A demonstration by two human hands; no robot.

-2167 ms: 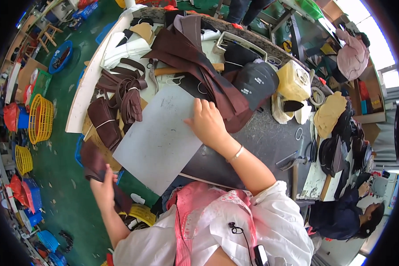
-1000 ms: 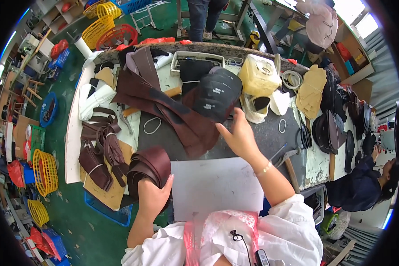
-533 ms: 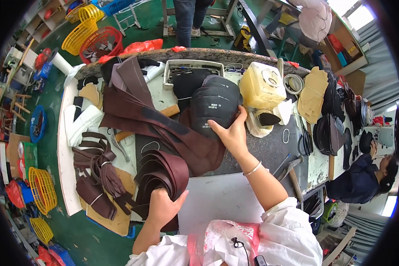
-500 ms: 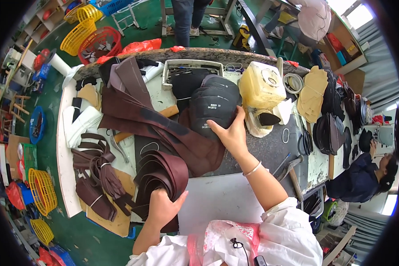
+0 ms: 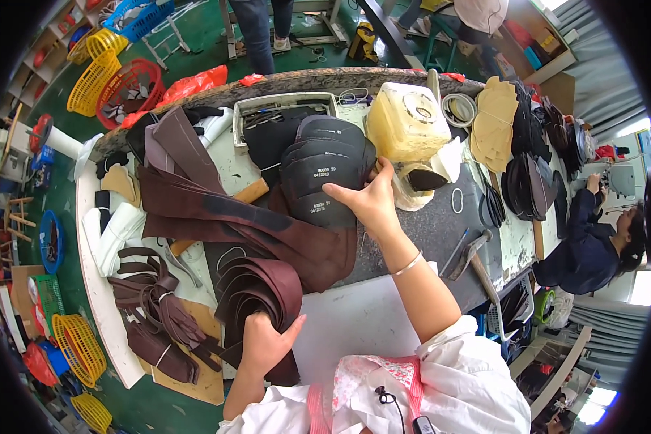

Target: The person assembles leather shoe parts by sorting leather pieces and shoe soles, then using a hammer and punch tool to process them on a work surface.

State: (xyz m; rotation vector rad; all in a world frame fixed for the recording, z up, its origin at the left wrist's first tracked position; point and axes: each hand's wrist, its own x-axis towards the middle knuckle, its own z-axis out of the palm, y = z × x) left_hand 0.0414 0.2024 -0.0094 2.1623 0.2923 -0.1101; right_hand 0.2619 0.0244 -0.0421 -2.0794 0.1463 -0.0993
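Observation:
My left hand [image 5: 266, 346] is closed around a curled stack of dark brown leather-like pieces [image 5: 286, 278], its thumb at the right side. My right hand [image 5: 375, 202] grips the right edge of a fanned stack of black, rounded pieces [image 5: 325, 155]. The thumb of that hand stretches over the top layers, while the other fingers bend round the edge, partly hidden. Long brown pieces [image 5: 210, 206] lie beside and under the black stack. Below my hands is a white sheet [image 5: 354, 318] on the dark work surface [image 5: 405, 242].
A yellowish plastic container [image 5: 405, 119] stands just beyond my right hand. A hammer [image 5: 477, 264] lies at the right. Bundled brown strips [image 5: 148, 289] and white rolls [image 5: 112, 231] lie left. A tray of tools [image 5: 249, 108] sits behind. Another person [image 5: 586, 242] works far right.
The view has shifted, so the bench appears farther left. My right thumb has moved up over the black stack, whose layers look slightly more spread. My left hand keeps its hold.

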